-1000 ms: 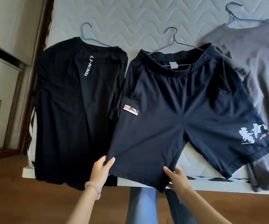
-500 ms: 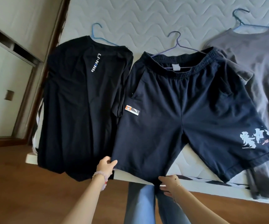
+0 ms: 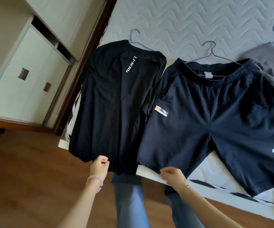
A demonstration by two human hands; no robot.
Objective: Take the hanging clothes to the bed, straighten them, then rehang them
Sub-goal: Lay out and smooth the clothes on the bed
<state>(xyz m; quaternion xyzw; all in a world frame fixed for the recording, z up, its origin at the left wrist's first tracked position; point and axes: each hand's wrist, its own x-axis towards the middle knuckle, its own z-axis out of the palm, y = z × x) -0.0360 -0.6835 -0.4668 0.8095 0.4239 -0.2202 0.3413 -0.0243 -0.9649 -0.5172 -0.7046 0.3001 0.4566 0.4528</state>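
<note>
**A:** How far along is this?

**B:** The carrying looks done. Three garments lie side by side on the quilted mattress [image 3: 190, 18]. The black Li-Ning T-shirt [image 3: 116, 104] is on the left, with its hem hanging over the bed's edge. The navy shorts [image 3: 215, 122] lie just beside it on a lilac hanger [image 3: 212, 52]. A grey T-shirt [image 3: 271, 63] lies partly under the shorts at the right.

**A:** And the hands?

**B:** The left hand [image 3: 100, 167] pinches the black T-shirt's hem with curled fingers. The right hand [image 3: 172, 176] hovers loosely curled by the shorts' leg hem, and blur hides whether it holds any cloth.

**A:** So what's left?

**B:** The shorts look flat. I judge the black T-shirt is the one being straightened, since faint creases show on it. The grey one is mostly out of frame, so I can't say. None of the rehanging is done yet.
</note>
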